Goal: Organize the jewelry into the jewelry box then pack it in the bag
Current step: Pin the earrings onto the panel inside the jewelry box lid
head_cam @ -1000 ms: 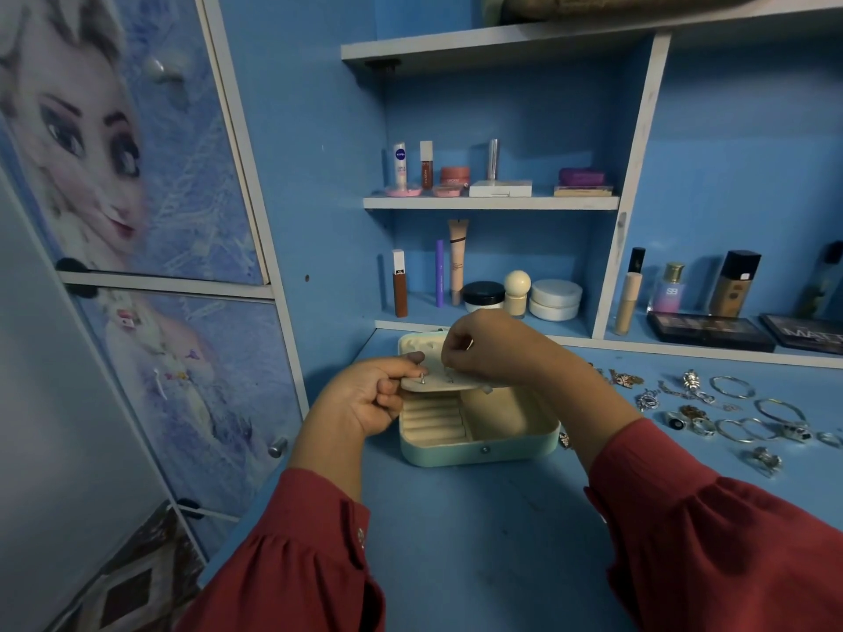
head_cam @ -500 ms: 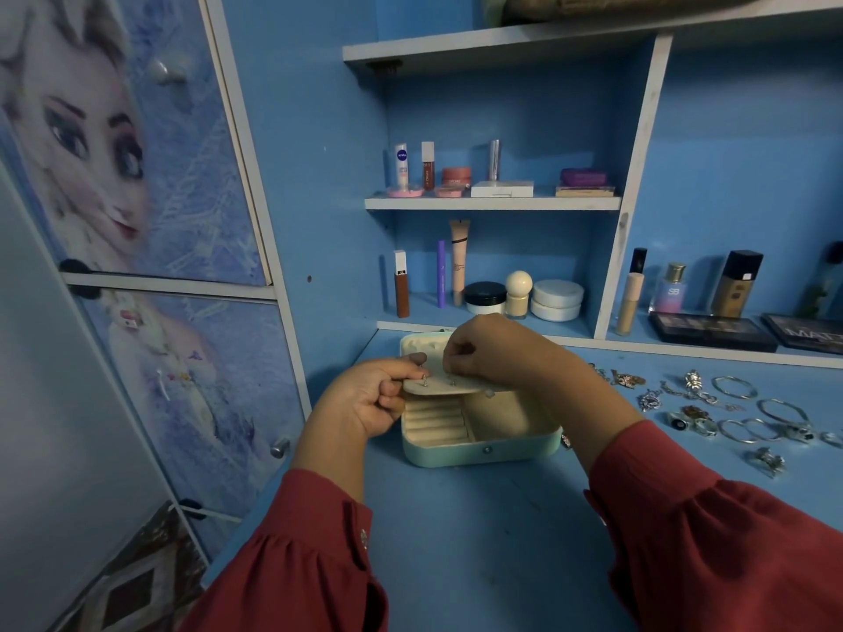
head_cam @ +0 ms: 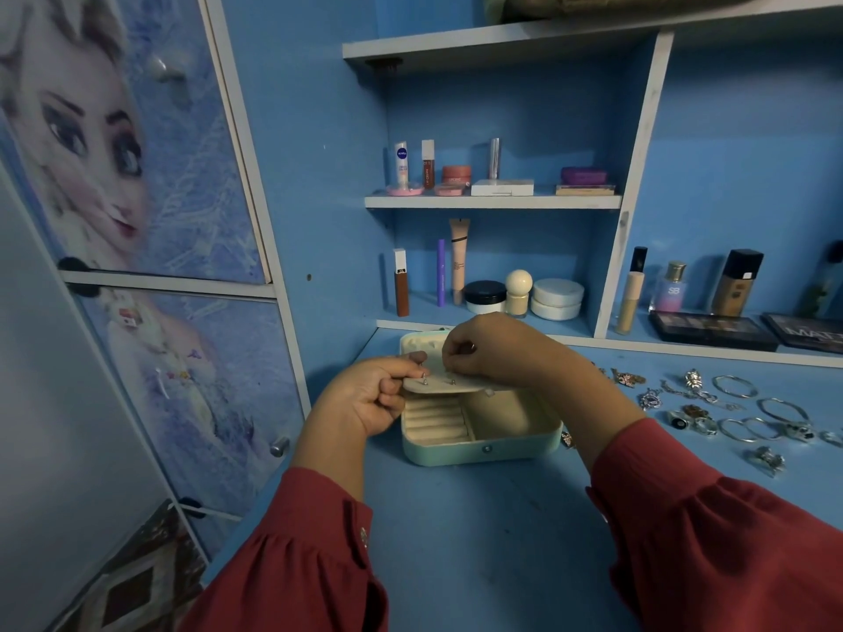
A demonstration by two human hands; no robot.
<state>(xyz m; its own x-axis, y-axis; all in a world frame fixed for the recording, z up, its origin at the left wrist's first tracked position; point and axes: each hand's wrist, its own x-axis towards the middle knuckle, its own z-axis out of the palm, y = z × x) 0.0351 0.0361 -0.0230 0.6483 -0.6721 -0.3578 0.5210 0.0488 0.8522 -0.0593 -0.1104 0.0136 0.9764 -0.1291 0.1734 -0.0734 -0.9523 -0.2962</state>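
Note:
A mint jewelry box (head_cam: 483, 451) lies open on the blue table, its cream ring rolls showing inside. Above it my left hand (head_cam: 365, 401) pinches the left end of a cream earring panel (head_cam: 440, 385) that carries small studs. My right hand (head_cam: 488, 351) rests on top of the panel with its fingertips pinched together at it; whatever it pinches is too small to make out. To the right of the box, loose silver jewelry (head_cam: 730, 412) is spread over the table: rings, bangles and pendants.
Shelves behind the box hold cosmetics: tubes, jars (head_cam: 556, 298) and bottles (head_cam: 736, 282). Dark eyeshadow palettes (head_cam: 711, 330) lie at the back right. A wardrobe door with a cartoon print (head_cam: 137, 221) stands close on the left. Bare blue table (head_cam: 479, 540) lies in front.
Both hands stay at the earring panel over the box; only the right fingertips shift slightly on it. Nothing else has moved.

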